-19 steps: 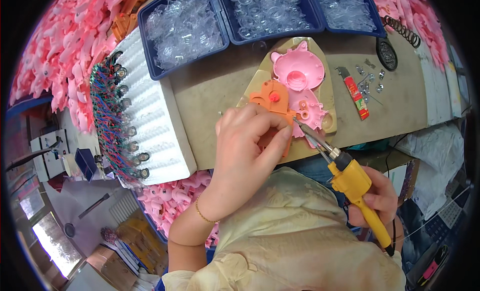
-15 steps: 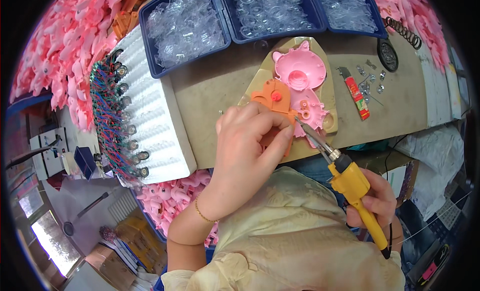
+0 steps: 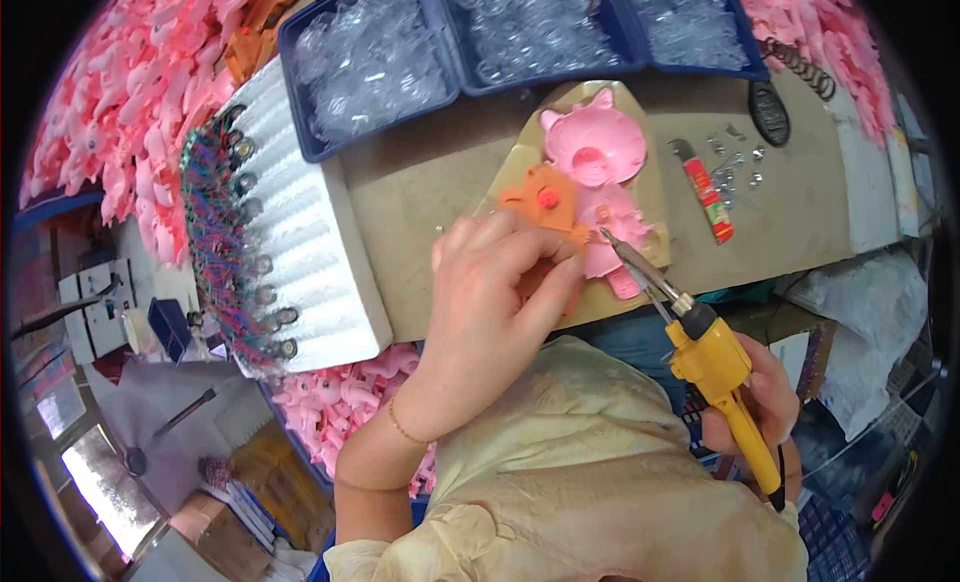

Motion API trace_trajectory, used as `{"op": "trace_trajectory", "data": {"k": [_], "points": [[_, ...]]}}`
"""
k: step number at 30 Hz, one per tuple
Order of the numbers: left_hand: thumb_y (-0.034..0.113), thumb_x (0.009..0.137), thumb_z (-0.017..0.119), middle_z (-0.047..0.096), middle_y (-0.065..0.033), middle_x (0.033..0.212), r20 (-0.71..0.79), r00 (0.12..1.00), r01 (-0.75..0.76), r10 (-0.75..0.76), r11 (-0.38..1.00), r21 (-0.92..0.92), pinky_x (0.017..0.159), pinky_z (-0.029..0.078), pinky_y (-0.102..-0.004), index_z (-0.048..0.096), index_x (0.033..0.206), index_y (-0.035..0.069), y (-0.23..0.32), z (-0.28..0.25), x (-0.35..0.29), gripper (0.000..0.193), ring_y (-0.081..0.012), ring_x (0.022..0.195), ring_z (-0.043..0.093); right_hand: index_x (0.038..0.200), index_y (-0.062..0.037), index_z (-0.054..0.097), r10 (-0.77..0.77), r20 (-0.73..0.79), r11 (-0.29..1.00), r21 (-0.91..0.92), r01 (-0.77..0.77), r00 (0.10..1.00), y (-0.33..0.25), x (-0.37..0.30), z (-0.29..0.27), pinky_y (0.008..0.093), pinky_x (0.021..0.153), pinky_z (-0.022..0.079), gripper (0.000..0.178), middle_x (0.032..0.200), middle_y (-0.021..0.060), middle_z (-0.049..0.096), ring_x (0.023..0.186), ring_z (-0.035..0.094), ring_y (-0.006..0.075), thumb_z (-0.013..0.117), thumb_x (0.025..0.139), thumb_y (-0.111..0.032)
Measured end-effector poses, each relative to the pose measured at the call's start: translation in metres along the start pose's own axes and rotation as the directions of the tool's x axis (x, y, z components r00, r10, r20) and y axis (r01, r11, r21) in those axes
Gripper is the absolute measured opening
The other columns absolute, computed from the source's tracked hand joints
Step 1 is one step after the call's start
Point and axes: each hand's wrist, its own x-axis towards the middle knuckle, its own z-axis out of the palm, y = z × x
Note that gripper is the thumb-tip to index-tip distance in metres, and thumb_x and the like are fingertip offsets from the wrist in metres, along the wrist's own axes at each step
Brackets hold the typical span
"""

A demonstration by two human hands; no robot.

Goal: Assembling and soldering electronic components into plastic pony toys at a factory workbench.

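My left hand is closed on an orange plastic piece with a red round part on it. In my right hand is a yellow soldering iron, its metal tip pointing up and left, a little right of the orange piece's edge. Behind the orange piece lies a pink animal-shaped shell, open side up, in a tan holder. A lower pink part of it sits close to the iron's tip. My left fingers hide part of the orange piece.
Blue trays of clear plastic parts stand at the back. Left is a white ridged foam block beside bundled wires. A red cutter-like tool and small metal parts lie right. Pink pieces are heaped far left.
The iron's tip has moved right, away from the orange piece, and my right hand has shifted slightly right. My left hand keeps its hold. The whole view has shifted slightly.
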Motion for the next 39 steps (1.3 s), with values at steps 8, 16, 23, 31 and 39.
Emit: {"op": "trace_trajectory", "data": {"k": [8,16,23,31,39], "points": [[0.013,0.075,0.064,0.055,-0.006,0.076,-0.024,1.0,0.006,-0.005,0.999,0.044,0.072,0.036,-0.0343,0.062,0.075,0.007,-0.011,-0.007,-0.018,0.007,-0.0243,0.076,0.051,0.119,-0.0004,0.044,0.295,-0.73,0.933,0.08,-0.352,0.616,0.018,0.007,-0.069,0.0351,0.091,0.041,0.046,0.116,0.0121,0.051,0.107,0.05,0.0219,0.059,0.077,-0.011],[0.01,0.079,0.063,0.061,-0.0077,0.085,-0.259,0.964,-0.049,0.056,0.998,0.031,0.071,0.042,-0.0314,0.064,0.086,0.003,-0.015,-0.023,-0.018,0.01,-0.0211,0.079,0.057,0.117,-0.0005,0.051,0.261,-0.637,0.874,-0.164,-0.458,0.725,0.08,0.054,-0.142,0.0284,0.083,0.045,0.035,0.113,0.0084,0.054,0.103,0.052,0.0168,0.059,0.084,-0.011],[0.008,0.085,0.059,0.064,-0.0057,0.074,-0.111,0.887,0.377,-0.448,0.842,-0.386,0.061,0.044,-0.0231,0.062,0.091,-0.002,-0.039,-0.051,-0.038,0.013,-0.0099,0.07,0.058,0.114,-0.0014,0.048,0.797,-0.43,0.602,0.507,-0.617,0.425,0.094,0.023,-0.083,0.02,0.06,0.039,0.029,0.097,0.0013,0.054,0.074,0.048,0.0036,0.057,0.087,-0.011],[0.013,0.072,0.067,0.056,-0.0068,0.085,0.115,0.975,-0.214,0.189,0.938,0.272,0.079,0.04,-0.039,0.058,0.083,0.006,-0.038,-0.047,-0.021,0.016,-0.0287,0.085,0.052,0.084,-0.0031,0.063,0.016,0.593,0.998,-0.053,0.019,0.805,0.059,0.182,0.039,0.0334,0.08,0.043,0.014,0.099,0.0088,0.059,0.094,0.055,0.0247,0.066,0.074,-0.012],[0.007,0.082,0.059,0.058,-0.0036,0.073,-0.015,0.982,0.183,-0.188,0.97,-0.158,0.059,0.044,-0.0268,0.057,0.086,0.001,-0.022,-0.08,-0.026,0.008,-0.0125,0.064,0.054,0.079,-0.0008,0.061,0.14,0.52,0.99,-0.072,-0.121,0.842,0.036,0.204,0.028,0.0281,0.073,0.044,0.01,0.094,0.0073,0.056,0.082,0.056,0.0195,0.066,0.072,-0.006]]}}
